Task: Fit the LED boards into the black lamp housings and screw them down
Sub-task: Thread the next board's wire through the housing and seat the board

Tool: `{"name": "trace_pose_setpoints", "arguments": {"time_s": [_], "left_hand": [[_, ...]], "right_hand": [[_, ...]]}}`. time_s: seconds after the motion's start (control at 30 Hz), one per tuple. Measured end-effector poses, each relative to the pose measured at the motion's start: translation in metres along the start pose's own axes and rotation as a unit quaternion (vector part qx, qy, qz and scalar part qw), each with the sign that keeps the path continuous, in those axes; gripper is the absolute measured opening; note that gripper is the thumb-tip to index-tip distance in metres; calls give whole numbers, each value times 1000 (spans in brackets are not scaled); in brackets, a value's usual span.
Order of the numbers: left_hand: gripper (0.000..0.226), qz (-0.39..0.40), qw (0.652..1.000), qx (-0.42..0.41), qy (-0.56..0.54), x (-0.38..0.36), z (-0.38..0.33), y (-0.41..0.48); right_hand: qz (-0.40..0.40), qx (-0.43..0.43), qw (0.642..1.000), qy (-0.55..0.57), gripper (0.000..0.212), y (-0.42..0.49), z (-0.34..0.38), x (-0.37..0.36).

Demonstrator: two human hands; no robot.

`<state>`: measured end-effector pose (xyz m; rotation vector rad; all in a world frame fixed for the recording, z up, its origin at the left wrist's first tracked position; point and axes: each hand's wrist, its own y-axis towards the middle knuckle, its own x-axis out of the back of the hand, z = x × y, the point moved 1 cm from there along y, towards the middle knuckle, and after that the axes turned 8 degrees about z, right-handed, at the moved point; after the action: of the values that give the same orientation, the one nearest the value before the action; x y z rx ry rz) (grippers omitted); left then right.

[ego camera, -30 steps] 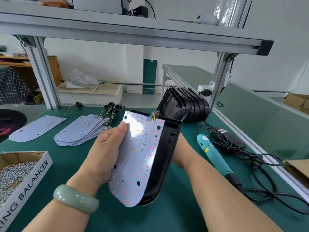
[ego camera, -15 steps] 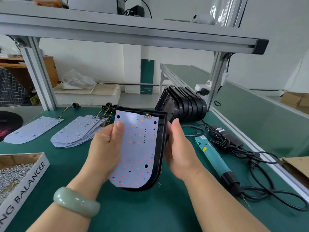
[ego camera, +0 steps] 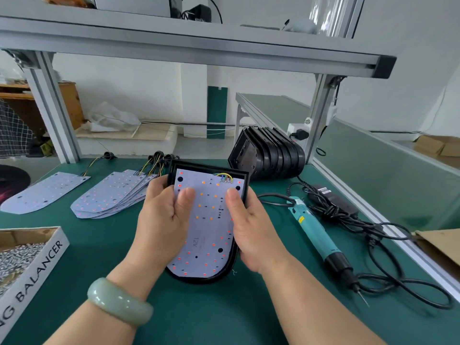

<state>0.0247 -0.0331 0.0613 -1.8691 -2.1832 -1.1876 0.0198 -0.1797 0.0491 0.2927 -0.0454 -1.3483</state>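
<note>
A: Where's the task piece?
B: Centre frame. LED board sits face up inside the black housing, held tilted toward my view above the green mat. The rim shows all round the board, so I judge it seated or nearly so. Can't tell if it's fully down.
A: Hands?
B: Left hand wraps the housing's left edge and right hand the right edge, with the fingers curled behind, out of sight. Both thumbs lie flat on the board's upper half, pressing. I read the grip as clamping board to shell so nothing slips before screws go in.
A: Wires?
B: Coloured leads loop at the board's top edge. Where they run, I can't see.
A: Screwed down?
B: I see no screws in the board's holes. I'd call it the fitting step, with screwing not begun. The teal screwdriver lies on the mat just right of the right hand, tip toward lower right, probably parked for a quick grab.
A: Containers?
B: Cardboard box, lower left, holds a heap of small silver screws. Above centre right, spare housings stand nested on edge in a row. Left of centre, spare boards are fanned overlapping, with a single board apart at far left.
</note>
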Motion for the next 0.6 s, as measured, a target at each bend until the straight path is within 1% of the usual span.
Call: {"name": "trace_pose_setpoints", "arguments": {"time_s": [0.07, 0.13, 0.2, 0.27, 0.3, 0.4, 0.43, 0.47, 0.5, 0.53, 0.57, 0.6], "left_hand": [[59, -13, 999, -15, 39, 0, 0, 0], [55, -33, 996, -37, 74, 1, -3, 0], [49, -57, 993, -51, 91, 1, -4, 0], [38, -77, 991, -66, 84, 0, -7, -2], [36, -80, 992, -65, 72, 0, -9, -3], [39, -87, 993, -70, 46, 1, -11, -4], [39, -96, 992, -80, 5, 2, -11, -3], [40, -103, 989, -80, -73, 4, -14, -3], [45, -109, 978, -70, -163, 6, -16, -2], [48, -109, 965, -52, -232, 9, -15, 0], [47, -92, 959, -25, -266, 12, -15, 2], [42, -50, 963, 7, -264, 14, -13, 4]], "right_hand": [[-2, 14, 1000, -11, 48, 1, 1, 0], [-4, 22, 1000, -6, 44, 1, 2, 0], [-10, 32, 999, 5, 33, 1, 2, -1], [-32, 50, 998, 30, 18, 2, 2, -1], [-37, 61, 997, 42, 15, 3, 2, -1], [-39, 82, 995, 35, 15, 2, 4, -3], [-44, 86, 995, 32, 14, 1, 5, -2], [-50, 88, 994, 33, 13, 1, 6, -1], [-57, 87, 994, 37, 11, 1, 7, 0], [-62, 84, 994, 39, 9, 0, 7, 2], [-64, 79, 994, 38, 8, -1, 7, 2], [-65, 72, 995, 32, 9, -2, 7, 3]]}}
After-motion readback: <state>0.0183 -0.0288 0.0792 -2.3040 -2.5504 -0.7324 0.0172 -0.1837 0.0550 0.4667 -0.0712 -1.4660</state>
